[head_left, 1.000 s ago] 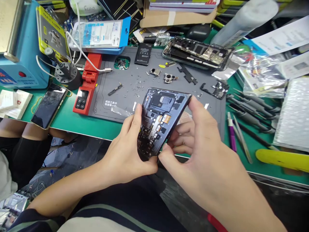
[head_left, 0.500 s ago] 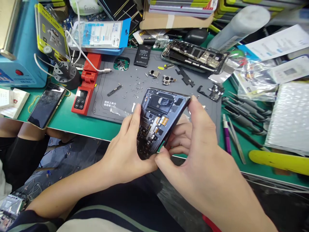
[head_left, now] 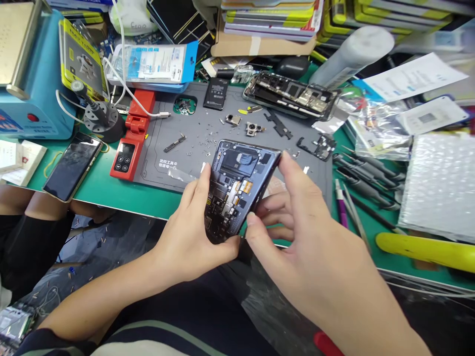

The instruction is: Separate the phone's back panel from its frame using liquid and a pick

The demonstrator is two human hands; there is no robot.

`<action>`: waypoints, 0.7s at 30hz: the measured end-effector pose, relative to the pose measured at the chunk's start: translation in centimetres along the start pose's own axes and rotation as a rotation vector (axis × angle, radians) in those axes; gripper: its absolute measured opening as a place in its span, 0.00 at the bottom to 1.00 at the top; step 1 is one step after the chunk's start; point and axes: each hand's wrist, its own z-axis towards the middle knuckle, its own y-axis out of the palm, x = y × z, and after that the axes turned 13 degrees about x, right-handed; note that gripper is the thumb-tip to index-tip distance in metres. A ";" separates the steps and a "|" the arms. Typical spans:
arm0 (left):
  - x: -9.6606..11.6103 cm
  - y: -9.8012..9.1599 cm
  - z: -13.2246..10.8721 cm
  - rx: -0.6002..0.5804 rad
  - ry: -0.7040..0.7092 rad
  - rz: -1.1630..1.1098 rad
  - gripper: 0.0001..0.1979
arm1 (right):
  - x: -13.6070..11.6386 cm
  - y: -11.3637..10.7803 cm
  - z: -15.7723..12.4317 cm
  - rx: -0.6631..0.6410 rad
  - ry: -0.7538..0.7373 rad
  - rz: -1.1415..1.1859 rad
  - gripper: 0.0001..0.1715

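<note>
An opened smartphone [head_left: 237,188], its circuit board and gold connectors bare, is tilted above the front of the grey work mat [head_left: 156,170]. My left hand [head_left: 195,222] grips its left side and lower corner, thumb along the bottom edge. With the index fingertip at the upper right corner and the other fingers behind the right edge, my right hand [head_left: 297,217] holds the phone too; its thumb is near the lower right edge. Behind the phone lie loose camera modules [head_left: 254,128], a black battery [head_left: 215,93], small screws and a black bracket [head_left: 278,123].
A second opened phone [head_left: 291,94] lies at the mat's back edge. Left are a red tool [head_left: 128,155] with buttons and a whole phone [head_left: 73,165]. Tweezers [head_left: 356,212], gray-handled tools [head_left: 367,185] and bubble wrap [head_left: 440,183] lie right. Another person's legs [head_left: 33,217] show at the left.
The view has shifted slightly, so the mat's items appear a little lower and further left. My right thumb has moved slightly away from my left thumb. Both hands stay on the phone.
</note>
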 end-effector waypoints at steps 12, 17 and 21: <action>-0.4 0.0 -0.1 0.008 0.019 -0.056 0.69 | -0.2 -0.2 0.5 0.027 -0.090 -0.039 0.44; -0.2 -0.1 0.1 0.019 0.036 -0.070 0.67 | -0.2 -0.2 0.2 0.091 -0.137 -0.104 0.40; 0.0 -0.1 0.2 0.018 0.017 -0.066 0.66 | -0.2 -0.5 -0.2 0.129 -0.169 -0.139 0.36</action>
